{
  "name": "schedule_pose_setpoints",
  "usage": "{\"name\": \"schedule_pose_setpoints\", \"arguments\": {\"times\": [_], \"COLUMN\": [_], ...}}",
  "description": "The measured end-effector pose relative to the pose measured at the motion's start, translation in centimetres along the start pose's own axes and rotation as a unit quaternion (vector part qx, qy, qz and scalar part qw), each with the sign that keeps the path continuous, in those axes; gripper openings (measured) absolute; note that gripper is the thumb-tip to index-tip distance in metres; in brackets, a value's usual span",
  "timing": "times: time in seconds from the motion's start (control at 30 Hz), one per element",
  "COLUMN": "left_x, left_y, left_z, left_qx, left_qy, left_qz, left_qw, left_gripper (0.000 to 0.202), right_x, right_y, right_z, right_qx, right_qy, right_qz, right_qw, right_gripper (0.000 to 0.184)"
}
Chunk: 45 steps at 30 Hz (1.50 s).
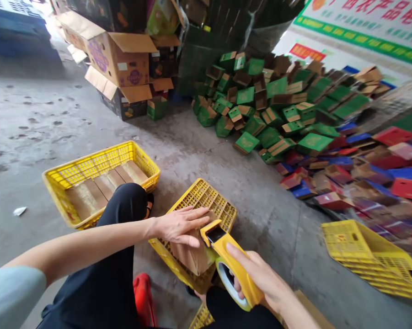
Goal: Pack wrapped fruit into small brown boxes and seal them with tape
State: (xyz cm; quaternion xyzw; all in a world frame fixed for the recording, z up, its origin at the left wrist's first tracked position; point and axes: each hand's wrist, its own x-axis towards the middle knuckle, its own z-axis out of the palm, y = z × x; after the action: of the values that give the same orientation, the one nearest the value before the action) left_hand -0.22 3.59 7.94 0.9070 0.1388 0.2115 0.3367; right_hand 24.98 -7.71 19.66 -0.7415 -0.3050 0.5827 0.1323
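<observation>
My left hand [183,225] lies flat, fingers stretched out, on top of a small brown cardboard box [192,256]. Under the box is an upturned yellow plastic crate [222,205]. In my right hand [257,274] is a yellow tape dispenser [238,260] with a roll of clear tape, its head touching or close to the box's right edge. To the left, a yellow crate [58,176] holds several brown boxes [85,196] with tape along their tops.
Beyond are a large pile of green boxes [247,96], a heap of red and blue boxes [339,176] and stacked open cartons [126,59]. Yellow crates [350,240] stand at right. A red object [143,297] lies by my leg.
</observation>
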Motion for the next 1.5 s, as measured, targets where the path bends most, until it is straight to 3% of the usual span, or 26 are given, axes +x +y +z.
{"name": "schedule_pose_setpoints", "arguments": {"times": [0.1,0.23,0.5,0.93,1.1,1.23,1.33,1.5], "left_x": [0.5,0.7,-0.2,-0.9,-0.3,0.2,0.6,1.3], "left_y": [-0.3,-1.1,-2.2,-0.6,0.7,2.2,2.7,1.4], "left_z": [0.1,0.1,0.2,-0.2,-0.2,0.8,1.6,1.4], "left_qx": [0.068,0.099,0.166,0.201,0.222,0.218,0.196,0.150], "left_qy": [-0.026,-0.035,-0.024,0.000,0.019,0.002,-0.016,-0.041], "left_qz": [0.068,0.115,0.109,0.105,0.166,0.213,0.212,0.198], "left_qw": [0.995,0.988,0.980,0.974,0.961,0.952,0.957,0.968], "left_gripper": [0.108,0.109,0.086,0.071,0.092,0.110,0.107,0.106], "right_x": [-0.2,-1.2,-2.8,-4.5,-3.7,-3.1,-3.0,-2.7], "right_y": [1.1,1.1,1.0,5.1,6.2,6.8,6.8,6.6], "right_z": [-0.6,0.1,1.2,1.1,1.6,1.6,1.5,1.6], "right_qx": [-0.024,-0.017,0.011,-0.015,-0.001,0.008,-0.002,0.001], "right_qy": [0.001,-0.019,-0.034,-0.018,-0.003,-0.013,-0.014,-0.001], "right_qz": [-0.023,-0.015,-0.017,-0.046,-0.072,-0.081,-0.082,-0.080], "right_qw": [0.999,1.000,0.999,0.999,0.997,0.997,0.997,0.997], "right_gripper": [0.059,0.059,0.058,0.061,0.062,0.062,0.062,0.064]}}
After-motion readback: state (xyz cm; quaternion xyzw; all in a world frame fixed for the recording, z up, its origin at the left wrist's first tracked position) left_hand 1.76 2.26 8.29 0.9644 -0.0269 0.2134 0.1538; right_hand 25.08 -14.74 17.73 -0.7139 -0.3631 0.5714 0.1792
